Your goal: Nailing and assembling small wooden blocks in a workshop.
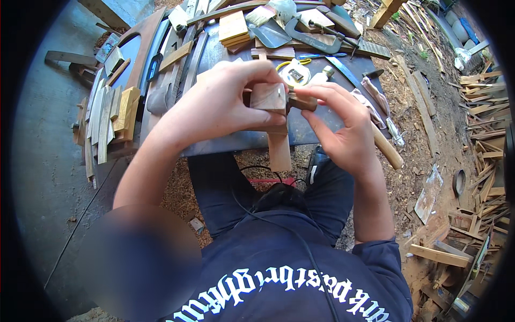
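Note:
Over the near edge of the workbench (214, 146), my left hand (228, 96) is closed around a squared wooden block (268, 97), fingers on its far side and thumb along its near face. My right hand (343, 121) pinches a smaller wooden piece (303, 102) between thumb and fingers. That piece meets the block's right side; whether it enters the block is hidden. Below the block, a flat wooden length (279, 152) sticks out past the bench edge toward me. Just beyond my hands lies a white and yellow tape measure (295, 73).
Behind lie stacked wood pieces (233, 29), a C-clamp (314, 40) and a wide flat blade (270, 35). A round wooden handle (387, 147) juts over the bench's right edge near a cloth (375, 96). Wood strips (104, 121) stand at left; scrap wood (485, 115) is heaped at right.

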Demonstrator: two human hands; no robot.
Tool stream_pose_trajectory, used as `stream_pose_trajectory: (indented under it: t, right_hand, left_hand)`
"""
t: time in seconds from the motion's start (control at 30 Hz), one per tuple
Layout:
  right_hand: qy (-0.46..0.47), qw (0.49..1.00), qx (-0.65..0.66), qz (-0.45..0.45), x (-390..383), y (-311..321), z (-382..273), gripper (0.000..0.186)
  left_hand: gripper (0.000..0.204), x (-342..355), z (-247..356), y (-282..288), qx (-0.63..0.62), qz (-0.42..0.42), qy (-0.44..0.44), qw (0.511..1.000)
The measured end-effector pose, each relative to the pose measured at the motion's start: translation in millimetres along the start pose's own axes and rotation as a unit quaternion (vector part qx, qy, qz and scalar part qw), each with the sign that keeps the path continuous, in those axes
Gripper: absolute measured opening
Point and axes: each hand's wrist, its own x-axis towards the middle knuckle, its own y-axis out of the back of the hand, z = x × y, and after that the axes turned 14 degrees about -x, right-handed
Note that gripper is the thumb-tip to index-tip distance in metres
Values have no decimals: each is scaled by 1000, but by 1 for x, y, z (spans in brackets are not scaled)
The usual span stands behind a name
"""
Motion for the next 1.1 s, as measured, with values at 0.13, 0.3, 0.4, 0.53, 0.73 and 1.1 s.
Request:
stream_pose_trajectory:
  t: [0.13,0.3,0.4,0.53,0.73,1.1]
  right_hand:
    - [51,998,3,29,8,1,-14,40]
    - [47,998,37,32,11,-9,-14,40]
    - [23,996,77,33,9,-11,-13,38]
    - [17,996,88,13,9,-11,-8,36]
    - [17,993,119,8,12,-15,-2,34]
    - [19,987,154,50,9,-21,14,35]
  left_hand:
    - [45,-4,-8,-2,29,28,-103,994]
    - [49,-6,-11,-7,21,54,-100,993]
    - [56,-9,-10,-9,66,65,-135,987]
    - [66,-7,-12,-15,-11,92,-142,986]
    - [63,-16,-34,-9,62,92,-215,970]
    - [52,-3,-40,-34,-116,169,-238,949]
